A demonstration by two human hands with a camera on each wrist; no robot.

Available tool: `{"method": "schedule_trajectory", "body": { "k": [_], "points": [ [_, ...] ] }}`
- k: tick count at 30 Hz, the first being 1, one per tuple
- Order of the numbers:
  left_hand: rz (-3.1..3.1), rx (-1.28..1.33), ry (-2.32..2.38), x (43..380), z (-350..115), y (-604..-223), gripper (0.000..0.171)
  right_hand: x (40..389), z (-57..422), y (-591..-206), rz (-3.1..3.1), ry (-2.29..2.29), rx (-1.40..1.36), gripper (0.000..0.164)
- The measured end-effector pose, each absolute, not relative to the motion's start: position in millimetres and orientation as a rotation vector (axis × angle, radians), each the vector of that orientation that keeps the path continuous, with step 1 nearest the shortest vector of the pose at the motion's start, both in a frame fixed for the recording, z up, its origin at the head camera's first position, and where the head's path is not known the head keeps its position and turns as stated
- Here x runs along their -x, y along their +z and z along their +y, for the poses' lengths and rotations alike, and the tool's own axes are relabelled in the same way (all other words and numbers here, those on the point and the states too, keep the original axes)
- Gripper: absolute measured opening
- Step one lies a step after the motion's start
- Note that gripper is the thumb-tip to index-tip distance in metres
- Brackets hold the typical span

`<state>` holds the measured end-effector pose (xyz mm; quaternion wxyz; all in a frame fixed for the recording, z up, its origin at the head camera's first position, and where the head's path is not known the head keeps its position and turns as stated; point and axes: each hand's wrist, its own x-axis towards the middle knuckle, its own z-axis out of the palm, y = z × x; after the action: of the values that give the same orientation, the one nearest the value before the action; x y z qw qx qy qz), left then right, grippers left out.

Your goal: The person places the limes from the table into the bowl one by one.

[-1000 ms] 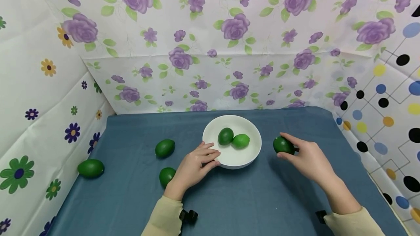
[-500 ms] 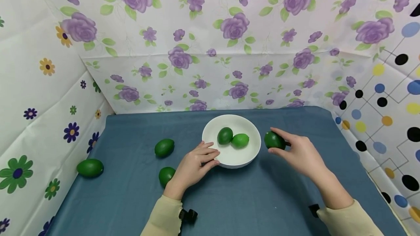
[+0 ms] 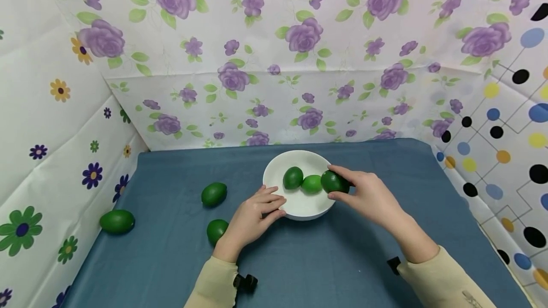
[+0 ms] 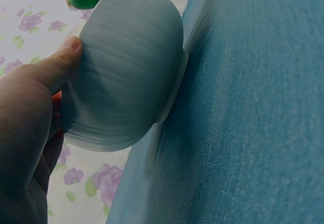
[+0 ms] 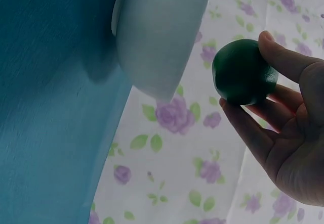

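A white bowl [image 3: 302, 210] stands on the blue cloth with a dark green lime [image 3: 293, 178] and a lighter green lime [image 3: 311, 184] inside. My left hand [image 3: 252, 217] holds the bowl's left rim, fingers over the edge; in the left wrist view the thumb [image 4: 70, 47] lies against the bowl's side. Pinched between thumb and fingers, another dark green lime [image 3: 335, 182] is in my right hand [image 3: 374, 201], over the bowl's right rim. The right wrist view shows this held lime [image 5: 244, 72] raised above the level of the rim.
Left of the bowl lie a dark green lime [image 3: 214, 194], another lime [image 3: 217, 232] partly behind my left wrist, and a third lime [image 3: 117, 222] at the cloth's left edge. A flowered backdrop [image 3: 274, 103] rises behind the blue cloth [image 3: 308, 260], with patterned sheets at both sides.
My right hand has carried its lime leftward, from beside the bowl to over its right rim. The left hand and the bowl have stayed in place.
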<state>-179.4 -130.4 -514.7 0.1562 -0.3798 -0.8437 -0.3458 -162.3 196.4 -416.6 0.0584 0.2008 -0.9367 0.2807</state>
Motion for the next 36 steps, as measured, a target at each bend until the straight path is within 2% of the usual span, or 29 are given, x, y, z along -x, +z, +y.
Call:
{"method": "schedule_trajectory", "body": {
  "k": [16,22,29,36],
  "points": [
    [-2.43,1.088,-0.982,180,-131,-514,0.034,179,170,-426,-2.904,0.778,-0.805,0.066],
    [-2.419,1.09,-0.976,179,-130,-515,0.035,186,163,-427,-2.971,0.702,-0.806,0.067],
    [-2.436,1.086,-0.99,179,-130,-514,0.034,192,154,-430,-3.029,0.629,-0.781,0.057],
    [-2.43,1.092,-0.99,179,-130,-513,0.035,196,147,-433,-3.047,0.565,-0.785,0.055]
  ]
}}
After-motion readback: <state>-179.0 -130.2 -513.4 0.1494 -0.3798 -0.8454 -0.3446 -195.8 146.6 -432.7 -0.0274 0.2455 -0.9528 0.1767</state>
